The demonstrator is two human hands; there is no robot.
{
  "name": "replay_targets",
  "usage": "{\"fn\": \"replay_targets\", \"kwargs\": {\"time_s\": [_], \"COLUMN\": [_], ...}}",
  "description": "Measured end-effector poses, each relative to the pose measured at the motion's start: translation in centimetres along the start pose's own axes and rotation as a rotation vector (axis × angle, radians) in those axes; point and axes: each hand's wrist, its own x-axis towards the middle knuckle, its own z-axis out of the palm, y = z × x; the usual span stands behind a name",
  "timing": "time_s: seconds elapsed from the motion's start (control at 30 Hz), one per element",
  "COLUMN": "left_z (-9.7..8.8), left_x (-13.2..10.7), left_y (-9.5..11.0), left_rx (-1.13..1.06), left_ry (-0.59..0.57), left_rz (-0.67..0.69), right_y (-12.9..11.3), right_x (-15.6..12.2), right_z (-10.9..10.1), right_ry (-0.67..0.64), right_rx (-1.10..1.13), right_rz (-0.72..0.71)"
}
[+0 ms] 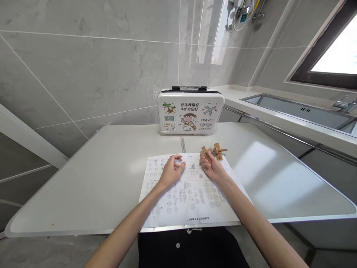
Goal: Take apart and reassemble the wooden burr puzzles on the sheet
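The right hand (212,166) pinched a wooden piece (205,151) in its fingers, beside other wooden pieces (218,151); the left hand (171,171), fingers loosely curled and parted, was above the printed sheet (192,208).

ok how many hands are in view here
2. The left hand is over the printed sheet, empty and slightly curled; the right hand is near the sheet's far right corner, fingers closed on the wooden pieces. No others show.
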Motion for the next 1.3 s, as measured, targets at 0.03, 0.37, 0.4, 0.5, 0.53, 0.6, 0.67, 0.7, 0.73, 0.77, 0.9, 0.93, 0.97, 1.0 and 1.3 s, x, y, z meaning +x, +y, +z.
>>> {"fn": "replay_targets", "kwargs": {"time_s": [0.03, 0.37, 0.4, 0.5, 0.53, 0.6, 0.67, 0.7, 0.73, 0.77, 0.9, 0.93, 0.97, 1.0, 1.3], "left_z": [0.0, -0.2, -0.2, -0.2, -0.2, -0.2, -0.2, -0.2, -0.2, -0.3, -0.4, -0.5, -0.5, -0.5, -0.7], "left_x": [0.0, -0.2, -0.2, -0.4, -0.4, -0.5, -0.6, -0.6, -0.5, -0.5, -0.6, -0.6, -0.6, -0.6, -0.6], "left_y": [0.1, 0.5, 0.6, 0.6, 0.6, 0.7, 0.7, 0.7, 0.8, 0.8, 1.0, 1.0, 1.1, 1.1, 1.0], "left_rx": [0.005, 0.064, 0.071, 0.087, 0.095, 0.115, 0.129, 0.135, 0.140, 0.147, 0.163, 0.163, 0.162, 0.160, 0.154], "left_ry": [-0.001, -0.061, -0.085, -0.146, -0.159, -0.170, -0.173, -0.172, -0.170, -0.168, -0.169, -0.172, -0.176, -0.177, -0.157], "left_rz": [-0.001, 0.022, 0.033, 0.079, 0.091, 0.102, 0.105, 0.107, 0.110, 0.114, 0.117, 0.116, 0.115, 0.114, 0.134], "right_y": [-0.1, 1.8, 2.2, 3.1, 3.2, 3.4, 3.4, 3.4, 3.3, 3.4, 3.5, 3.5, 3.6, 3.7, 4.1], "right_x": [-0.1, -2.3, -2.6, -3.2, -3.3, -3.4, -3.4, -3.4, -3.4, -3.3, -3.3, -3.3, -3.2, -3.1, -2.5], "right_z": [0.1, 2.6, 2.9, 3.1, 3.1, 2.9, 2.8, 2.8, 2.8, 2.9, 3.1, 3.1, 3.1, 3.1, 2.7], "right_ry": [0.002, -0.070, -0.088, -0.156, -0.181, -0.215, -0.221, -0.219, -0.219, -0.219, -0.219, -0.221, -0.221, -0.221, -0.227], "right_rx": [0.018, -0.658, -0.815, -1.228, -1.319, -1.422, -1.454, -1.458, -1.462, -1.469, -1.497, -1.498, -1.497, -1.495, -1.484], "right_rz": [0.002, -0.158, -0.245, -0.507, -0.561, -0.608, -0.607, -0.605, -0.604, -0.607, -0.626, -0.627, -0.629, -0.631, -0.659]}}
